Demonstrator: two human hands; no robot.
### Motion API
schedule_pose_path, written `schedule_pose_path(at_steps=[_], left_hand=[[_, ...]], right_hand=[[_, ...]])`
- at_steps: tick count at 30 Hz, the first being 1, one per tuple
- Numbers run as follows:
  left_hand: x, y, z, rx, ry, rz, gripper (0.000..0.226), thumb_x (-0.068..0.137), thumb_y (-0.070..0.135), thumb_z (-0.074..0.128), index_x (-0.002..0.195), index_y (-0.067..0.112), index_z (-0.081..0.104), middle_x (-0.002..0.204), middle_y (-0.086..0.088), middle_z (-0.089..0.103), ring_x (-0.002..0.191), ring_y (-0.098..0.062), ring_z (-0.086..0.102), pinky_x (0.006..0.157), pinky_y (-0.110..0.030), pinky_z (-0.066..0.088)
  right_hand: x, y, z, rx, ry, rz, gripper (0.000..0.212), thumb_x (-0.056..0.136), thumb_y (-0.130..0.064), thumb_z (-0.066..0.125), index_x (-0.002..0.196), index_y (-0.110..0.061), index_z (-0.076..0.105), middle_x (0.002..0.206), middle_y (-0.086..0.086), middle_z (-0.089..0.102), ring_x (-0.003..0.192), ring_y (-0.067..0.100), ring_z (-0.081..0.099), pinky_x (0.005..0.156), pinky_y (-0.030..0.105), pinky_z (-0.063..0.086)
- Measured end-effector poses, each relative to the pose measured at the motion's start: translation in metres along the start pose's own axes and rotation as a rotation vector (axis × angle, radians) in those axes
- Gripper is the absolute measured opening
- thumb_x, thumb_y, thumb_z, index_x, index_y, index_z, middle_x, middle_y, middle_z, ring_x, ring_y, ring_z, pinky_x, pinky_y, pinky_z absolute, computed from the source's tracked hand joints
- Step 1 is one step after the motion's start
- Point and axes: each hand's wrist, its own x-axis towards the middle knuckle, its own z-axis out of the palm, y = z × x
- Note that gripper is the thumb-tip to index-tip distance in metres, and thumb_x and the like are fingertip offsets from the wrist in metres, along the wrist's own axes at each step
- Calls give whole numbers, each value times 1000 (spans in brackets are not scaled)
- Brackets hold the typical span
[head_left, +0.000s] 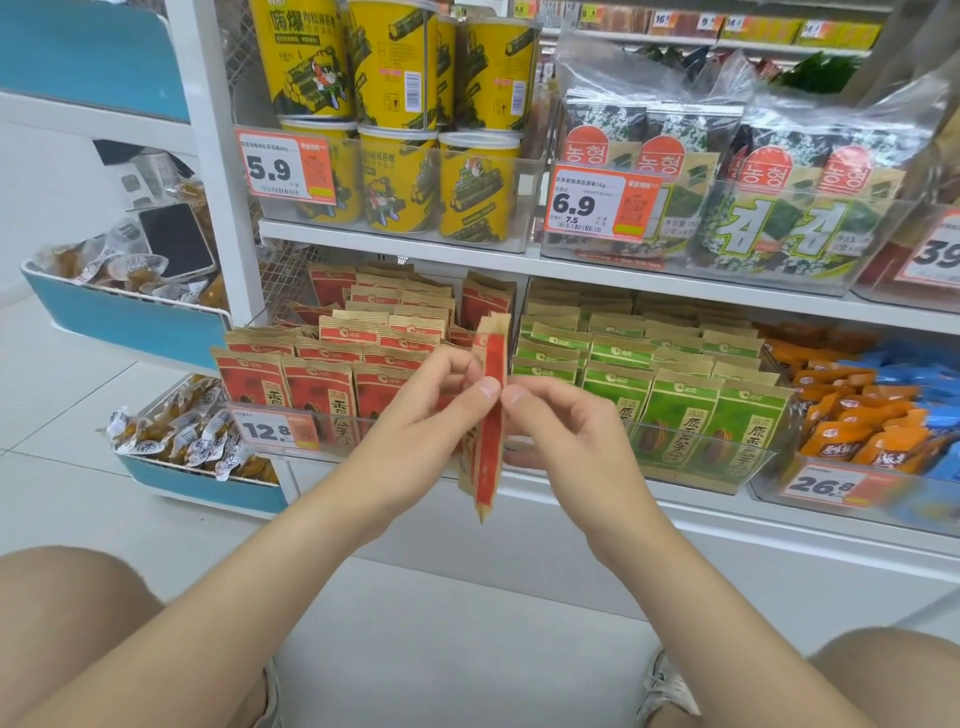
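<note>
Filling most of the view, a white shop shelving unit (675, 273) carries two levels of snacks in clear bins. On the upper level, yellow seaweed-roll canisters (400, 182) stand stacked two high at the left, and large seaweed bags (779, 208) stand upright to their right. On the lower level, red seed packets (311, 384) fill the left bin in rows, green seed packets (675, 410) fill the next, and orange pouches (841, 441) and blue pouches (904, 369) lie heaped farther right. Left of the unit, blue-and-white baskets (130, 325) hold small wrapped snacks, and a dark phone (176, 239) lies on the heap in the upper basket. Orange-and-white price tags (283, 167) hang on the bin fronts. Bare knees (78, 623) frame the bottom corners above the white tiled floor (441, 649).

The left hand (431, 415) and the right hand (566, 431) meet in front of the lower level, just where the red and green bins adjoin. Between them the held sunflower-seed packet (491, 441) stands nearly upright and edge-on to the camera, out of the bin, its bottom end hanging below the shelf's front lip. The left grip is clamped on it, with the thumb pressed on the near edge and the fingertips on the left face. The right grip is clamped on it too, with a fingertip against the right face at the same height and the other fingers curled.
</note>
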Motion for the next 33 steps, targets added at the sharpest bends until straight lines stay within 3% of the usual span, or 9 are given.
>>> schedule_pose_path(at_steps=[4, 9, 14, 16, 19, 23, 26, 29, 33], left_hand=[[-2, -3, 9, -28, -41, -36, 25, 108, 39, 61, 115, 15, 64, 112, -26, 64, 98, -33, 67, 103, -71, 49], [0, -6, 10, -22, -25, -68, 14, 110, 32, 59, 111, 18, 64, 115, -21, 68, 105, -35, 67, 107, -67, 48], [2, -5, 10, -47, -31, -68, 15, 111, 31, 59, 109, 17, 63, 112, -20, 72, 101, -28, 70, 105, -61, 52], [2, -4, 9, -96, -3, -66, 17, 111, 31, 56, 112, 15, 62, 102, -12, 75, 99, -31, 72, 100, -56, 55], [5, -2, 8, -187, 75, -86, 18, 113, 33, 51, 120, 18, 57, 90, -1, 69, 89, -23, 68, 93, -59, 57], [10, 1, 2, -251, 200, -38, 18, 113, 39, 51, 124, 25, 54, 87, 3, 70, 89, -23, 68, 98, -58, 55], [10, 8, -4, -304, 186, -19, 21, 111, 29, 58, 129, 19, 55, 96, -1, 72, 88, -19, 71, 90, -48, 60], [8, 12, -9, -253, 127, -15, 26, 104, 16, 68, 129, 20, 62, 125, -1, 73, 108, -20, 75, 99, -50, 62], [1, 14, -8, -132, 73, 33, 36, 97, 9, 77, 130, 21, 67, 131, 9, 75, 112, -20, 78, 94, -52, 65]], right_hand=[[2, 2, 1, 26, 103, -51, 10, 103, -27, 71, 109, -20, 76, 103, 3, 81, 98, 22, 78, 86, 49, 66], [2, 7, 1, 124, 148, -22, 12, 104, -18, 70, 103, -9, 77, 100, 7, 82, 97, 26, 79, 89, 45, 64], [1, 4, 0, 167, 135, 18, 13, 103, -18, 71, 104, -9, 80, 99, 7, 82, 97, 25, 80, 91, 45, 65], [1, 2, -1, 158, 107, 11, 10, 101, -16, 74, 106, -9, 80, 99, 5, 82, 97, 23, 80, 89, 41, 65], [1, -1, 0, 7, 1, 39, 18, 93, -16, 83, 110, -19, 77, 105, -1, 81, 101, 18, 78, 93, 39, 62], [-3, 4, 2, -39, -152, 197, 36, 86, -31, 86, 116, -30, 66, 107, -1, 80, 97, 20, 79, 96, 51, 63], [-3, 0, 4, 2, -95, 97, 22, 96, -24, 82, 110, -18, 66, 105, 6, 81, 91, 24, 79, 89, 56, 64], [-3, -1, 5, -7, -13, -46, 18, 100, -28, 75, 99, -11, 71, 99, 10, 79, 93, 30, 77, 84, 55, 64], [0, 3, 3, 20, 18, -89, 22, 106, -25, 65, 98, -8, 76, 96, 13, 79, 94, 36, 77, 71, 38, 66]])
